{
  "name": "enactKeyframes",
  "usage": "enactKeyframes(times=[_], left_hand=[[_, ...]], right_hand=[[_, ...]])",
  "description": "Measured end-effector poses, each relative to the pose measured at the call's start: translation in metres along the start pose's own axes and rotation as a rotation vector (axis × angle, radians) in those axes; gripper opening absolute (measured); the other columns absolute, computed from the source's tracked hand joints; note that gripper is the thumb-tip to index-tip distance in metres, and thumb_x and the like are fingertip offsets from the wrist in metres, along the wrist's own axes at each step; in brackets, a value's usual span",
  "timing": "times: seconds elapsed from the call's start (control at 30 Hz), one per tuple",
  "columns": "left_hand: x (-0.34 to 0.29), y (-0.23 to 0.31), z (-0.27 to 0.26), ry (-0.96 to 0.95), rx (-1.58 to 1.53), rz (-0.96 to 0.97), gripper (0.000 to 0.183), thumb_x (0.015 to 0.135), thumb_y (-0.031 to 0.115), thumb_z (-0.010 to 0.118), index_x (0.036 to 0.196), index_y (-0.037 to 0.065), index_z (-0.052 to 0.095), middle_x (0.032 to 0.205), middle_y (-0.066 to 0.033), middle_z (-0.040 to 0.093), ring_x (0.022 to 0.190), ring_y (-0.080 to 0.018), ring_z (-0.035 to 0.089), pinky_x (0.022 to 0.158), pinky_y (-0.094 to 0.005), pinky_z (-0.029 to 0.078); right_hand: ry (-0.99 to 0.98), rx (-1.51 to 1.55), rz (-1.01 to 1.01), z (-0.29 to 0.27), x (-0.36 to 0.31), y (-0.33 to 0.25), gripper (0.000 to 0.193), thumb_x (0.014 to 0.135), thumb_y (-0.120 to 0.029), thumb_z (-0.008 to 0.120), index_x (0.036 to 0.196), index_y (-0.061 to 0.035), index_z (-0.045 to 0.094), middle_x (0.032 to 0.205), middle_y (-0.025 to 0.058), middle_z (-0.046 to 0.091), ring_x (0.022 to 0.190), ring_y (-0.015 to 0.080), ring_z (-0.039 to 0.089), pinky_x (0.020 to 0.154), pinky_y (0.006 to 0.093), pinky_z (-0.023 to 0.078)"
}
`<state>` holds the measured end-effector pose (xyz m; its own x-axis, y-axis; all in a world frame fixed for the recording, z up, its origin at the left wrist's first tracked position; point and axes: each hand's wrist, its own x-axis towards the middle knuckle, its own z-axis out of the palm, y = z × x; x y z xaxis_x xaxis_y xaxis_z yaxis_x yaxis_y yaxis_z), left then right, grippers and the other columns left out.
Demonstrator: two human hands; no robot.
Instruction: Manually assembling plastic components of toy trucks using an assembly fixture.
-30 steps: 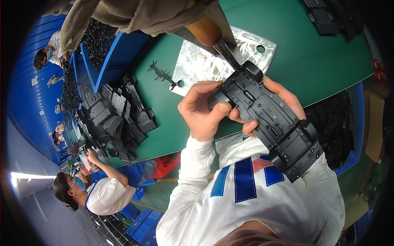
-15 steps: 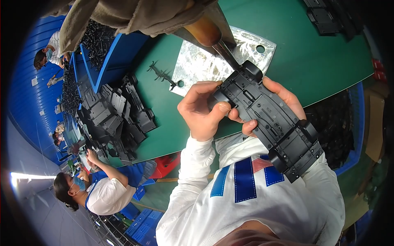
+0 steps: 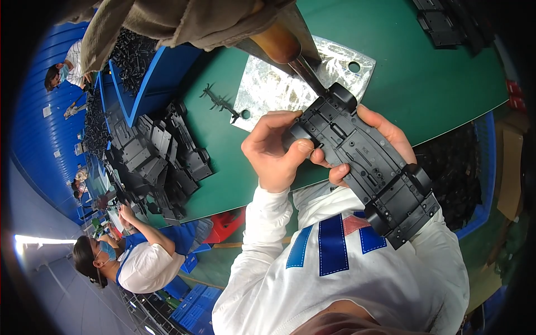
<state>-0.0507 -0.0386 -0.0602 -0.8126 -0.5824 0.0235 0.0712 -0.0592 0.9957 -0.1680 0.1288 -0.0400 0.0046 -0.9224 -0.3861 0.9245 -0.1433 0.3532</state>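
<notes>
Between my two hands is a black plastic toy car chassis (image 3: 363,151) with four wheels, slanting from the metal plate toward my lap. My left hand (image 3: 273,151) pinches its upper left corner, the thumb by a wheel. My right hand (image 3: 388,134) wraps the right side; part of its fingers is hidden behind the chassis. Right at the chassis's upper end is the metal shaft (image 3: 308,75) of a tool with an amber handle (image 3: 277,43). The contact there cannot be made out. A thin black branched plastic part (image 3: 219,102) lies left of the plate.
A shiny metal plate (image 3: 268,84) with holes lies on the green table (image 3: 402,61). Left are piled black chassis parts (image 3: 151,151) and a blue bin (image 3: 146,84) of small black pieces. More black parts (image 3: 441,25) lie far right. A blue crate (image 3: 487,167) stands right. A co-worker (image 3: 148,262) sits lower left.
My hands and the chassis look unmoved. At the lower left, the co-worker's head and hands have shifted slightly.
</notes>
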Motion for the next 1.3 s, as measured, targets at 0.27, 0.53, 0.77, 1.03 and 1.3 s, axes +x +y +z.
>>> enactKeyframes(times=[0.27, 0.53, 0.77, 1.03, 1.3], left_hand=[[0.0002, 0.0005, -0.0005, -0.007, -0.004, -0.006, 0.044, 0.077, 0.010, 0.085, 0.111, -0.010, 0.065, 0.109, -0.0170, 0.067, 0.100, -0.0225, 0.066, 0.095, -0.0376, 0.051], [0.0003, -0.0017, -0.0007, -0.005, 0.000, 0.028, 0.043, 0.076, 0.009, 0.084, 0.110, -0.010, 0.066, 0.110, -0.0171, 0.068, 0.101, -0.0223, 0.066, 0.095, -0.0374, 0.051], [-0.0004, 0.0025, 0.0008, 0.004, 0.035, -0.017, 0.040, 0.076, 0.006, 0.082, 0.110, -0.009, 0.066, 0.107, -0.0160, 0.068, 0.098, -0.0217, 0.066, 0.093, -0.0365, 0.051], [-0.0014, -0.0003, -0.0004, -0.002, 0.019, 0.004, 0.041, 0.076, 0.007, 0.083, 0.110, -0.009, 0.066, 0.108, -0.0164, 0.068, 0.098, -0.0220, 0.066, 0.093, -0.0366, 0.051], [-0.0004, -0.0015, -0.0004, 0.002, 0.010, 0.013, 0.042, 0.076, 0.008, 0.083, 0.110, -0.009, 0.066, 0.109, -0.0171, 0.068, 0.101, -0.0227, 0.065, 0.095, -0.0377, 0.051]], right_hand=[[0.006, -0.017, -0.009, 0.0007, -0.0003, 0.0004, 0.054, 0.106, -0.042, 0.042, 0.136, 0.0013, 0.054, 0.115, 0.0308, 0.066, 0.082, 0.0377, 0.069, 0.070, 0.0385, 0.062], [-0.008, 0.010, -0.022, 0.0023, 0.0002, 0.0022, 0.054, 0.106, -0.042, 0.042, 0.136, 0.0010, 0.054, 0.115, 0.0326, 0.065, 0.082, 0.0369, 0.066, 0.071, 0.0374, 0.060], [-0.033, -0.004, 0.012, -0.0017, -0.0002, 0.0007, 0.056, 0.106, -0.045, 0.039, 0.137, -0.0001, 0.054, 0.116, 0.0294, 0.065, 0.084, 0.0324, 0.064, 0.075, 0.0384, 0.057], [-0.048, 0.004, 0.003, -0.0027, 0.0010, 0.0022, 0.057, 0.106, -0.045, 0.039, 0.136, 0.0010, 0.054, 0.116, 0.0295, 0.066, 0.083, 0.0324, 0.064, 0.076, 0.0388, 0.056], [-0.047, 0.031, 0.020, -0.0022, 0.0005, 0.0000, 0.056, 0.106, -0.043, 0.040, 0.136, 0.0019, 0.053, 0.116, 0.0316, 0.065, 0.083, 0.0362, 0.065, 0.076, 0.0398, 0.058]])
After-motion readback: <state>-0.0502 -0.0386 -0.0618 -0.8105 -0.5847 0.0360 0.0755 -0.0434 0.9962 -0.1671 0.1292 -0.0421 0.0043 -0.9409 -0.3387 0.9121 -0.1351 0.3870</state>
